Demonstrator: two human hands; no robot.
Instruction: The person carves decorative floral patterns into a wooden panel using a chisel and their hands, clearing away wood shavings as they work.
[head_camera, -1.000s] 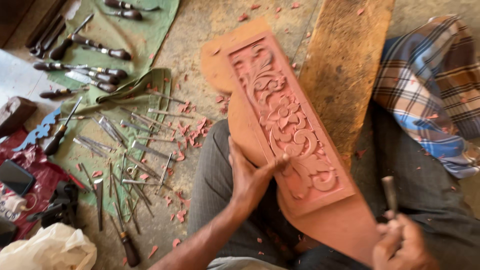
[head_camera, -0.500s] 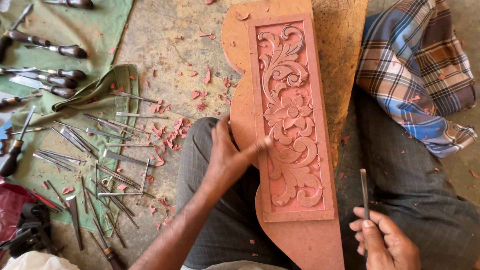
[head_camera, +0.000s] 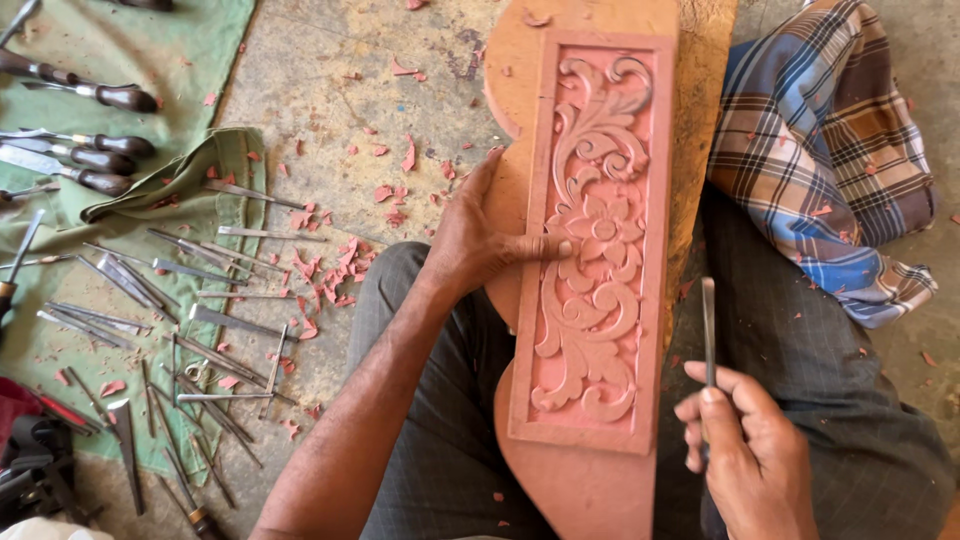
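The carved wood panel (head_camera: 598, 240) lies across the person's lap. The left hand (head_camera: 480, 240) rests flat and open on it. The right hand (head_camera: 745, 450) is closed around a thin chisel (head_camera: 708, 325), held off the wood. Flowers and leaves look mostly cut; maybe small cleaning is left.

No packages, labels, signs or screens are in view.

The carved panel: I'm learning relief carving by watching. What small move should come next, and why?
Probably bring the chisel in the right hand over to the carved panel. The blade hangs clear of the wood, while the left hand already steadies the panel beside the flower.
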